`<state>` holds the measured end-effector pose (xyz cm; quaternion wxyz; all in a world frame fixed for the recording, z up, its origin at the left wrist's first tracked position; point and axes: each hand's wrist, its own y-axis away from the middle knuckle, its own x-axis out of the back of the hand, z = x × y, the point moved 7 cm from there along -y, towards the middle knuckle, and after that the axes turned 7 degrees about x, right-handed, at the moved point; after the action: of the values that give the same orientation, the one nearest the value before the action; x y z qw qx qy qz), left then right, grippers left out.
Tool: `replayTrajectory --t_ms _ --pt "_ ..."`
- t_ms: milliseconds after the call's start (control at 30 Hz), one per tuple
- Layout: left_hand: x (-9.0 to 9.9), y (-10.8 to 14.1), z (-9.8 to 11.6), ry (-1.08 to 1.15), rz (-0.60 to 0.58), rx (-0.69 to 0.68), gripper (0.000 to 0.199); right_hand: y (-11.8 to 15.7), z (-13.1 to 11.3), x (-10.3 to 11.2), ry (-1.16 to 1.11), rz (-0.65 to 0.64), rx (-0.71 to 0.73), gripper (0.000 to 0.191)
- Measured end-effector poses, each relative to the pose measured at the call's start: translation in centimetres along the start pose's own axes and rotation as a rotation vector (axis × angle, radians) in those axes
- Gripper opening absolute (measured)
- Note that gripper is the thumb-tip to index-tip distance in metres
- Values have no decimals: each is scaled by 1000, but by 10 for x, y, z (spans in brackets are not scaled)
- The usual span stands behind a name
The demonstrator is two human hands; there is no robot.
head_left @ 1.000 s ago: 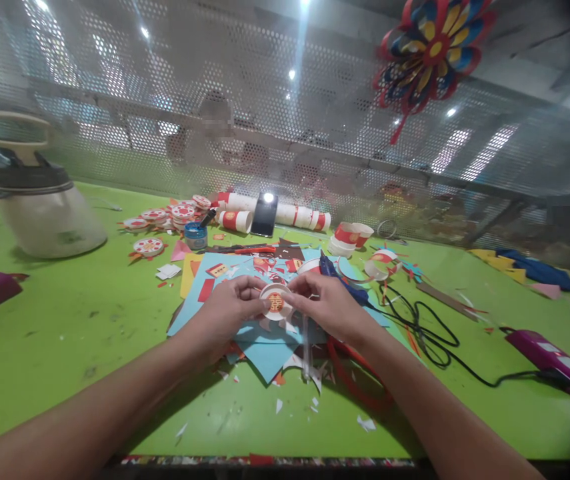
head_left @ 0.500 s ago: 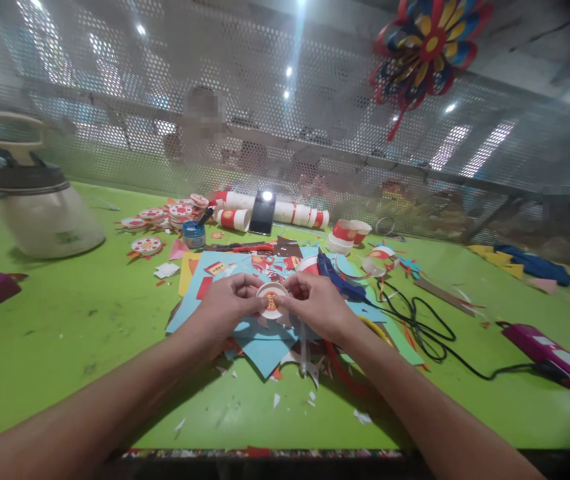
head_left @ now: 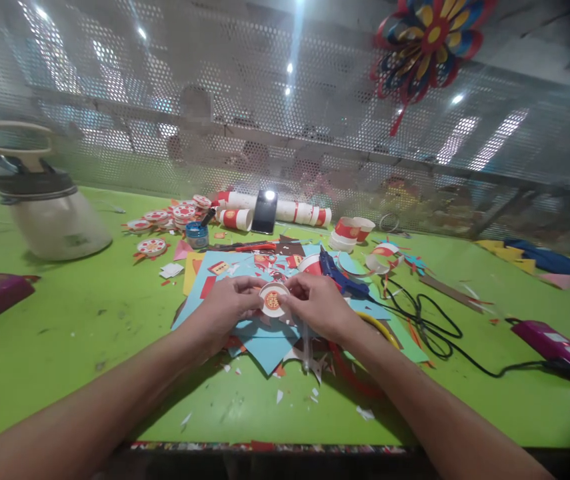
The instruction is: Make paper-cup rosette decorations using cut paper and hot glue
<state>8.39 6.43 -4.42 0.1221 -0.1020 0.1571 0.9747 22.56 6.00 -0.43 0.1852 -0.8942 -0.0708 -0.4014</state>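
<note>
Between my two hands is a small round paper cup bottom (head_left: 273, 301), white at the rim with a red-and-gold emblem in its middle. My left hand (head_left: 229, 303) pinches its left edge with thumb and fingers. On the other side my right hand (head_left: 317, 301) grips the right edge, the thumb against the rim. Below and behind it lie light blue paper sheets (head_left: 267, 350) with red and white scraps. A dark blue glue gun (head_left: 337, 277) rests just beyond my right hand, next to a red-and-white paper cup (head_left: 309, 265).
Decorated paper discs (head_left: 183, 212) lie in a pile at the back left, near a blue jar (head_left: 197, 235). A phone (head_left: 265, 212) leans on stacked paper cups (head_left: 297, 211). Black cable (head_left: 417, 320) coils at right by a purple device (head_left: 555, 343). A sprayer bottle (head_left: 57, 223) stands left.
My left thumb has moved off the emblem toward the rim, so more of it shows. Both hands still hold the cup bottom. The whole view has shifted slightly.
</note>
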Motion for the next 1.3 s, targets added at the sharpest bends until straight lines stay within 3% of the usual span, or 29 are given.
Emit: replayTrajectory --t_ms 100,200,333,1300 --pt "3 -2 -1 -7 21 1 33 3 -5 2 68 47 50 18" --pt "5 -4 -1 -10 37 -7 31 10 -20 4 247 107 191 34" --pt "6 -4 -2 -8 50 -11 30 16 -30 1 346 85 282 29" --pt "2 -1 -4 25 53 23 28 15 -26 -5 246 56 317 22"
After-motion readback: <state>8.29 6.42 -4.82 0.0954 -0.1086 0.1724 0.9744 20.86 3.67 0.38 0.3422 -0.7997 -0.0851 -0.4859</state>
